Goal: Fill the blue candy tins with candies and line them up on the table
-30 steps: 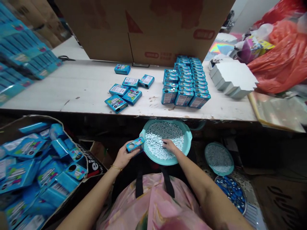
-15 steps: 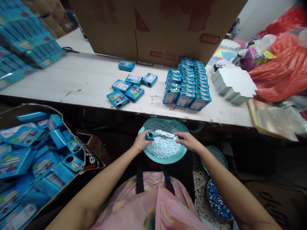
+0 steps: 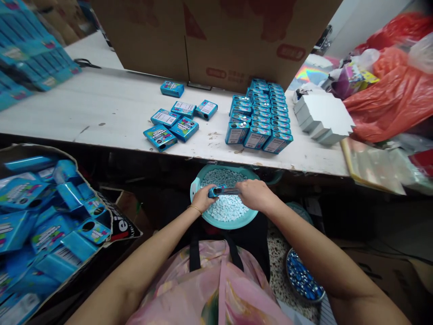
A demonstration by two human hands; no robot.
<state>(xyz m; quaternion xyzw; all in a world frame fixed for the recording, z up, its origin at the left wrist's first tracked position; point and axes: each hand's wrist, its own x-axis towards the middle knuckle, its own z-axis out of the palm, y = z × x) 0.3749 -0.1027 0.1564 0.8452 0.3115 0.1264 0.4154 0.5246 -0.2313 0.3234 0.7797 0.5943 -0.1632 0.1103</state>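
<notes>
My left hand point(image 3: 202, 198) is closed around a small blue candy box point(image 3: 214, 191) above the left side of a turquoise basin point(image 3: 233, 224). In my right hand point(image 3: 256, 194), closed in a fist, is a narrow scoop point(image 3: 229, 191); its far end meets the top of the box. The scoop looks clear or shiny, and no heap of candies shows on it. Small pale-blue and white candies point(image 3: 226, 210) fill the basin beneath both hands. My right fingers hide the scoop's handle end.
Upright blue boxes point(image 3: 259, 119) stand in rows on the white table point(image 3: 118, 108), several topped with white candies. Loose boxes point(image 3: 165, 117) lie left of them. A sack point(image 3: 111, 216) of boxes is at my left. White cartons point(image 3: 323, 117) sit right; a cardboard box point(image 3: 219, 40) stands behind.
My right hand has turned over and moved slightly left, tipping the scoop. The candies heaped along it have gone from view. My left hand keeps the box at nearly the same place.
</notes>
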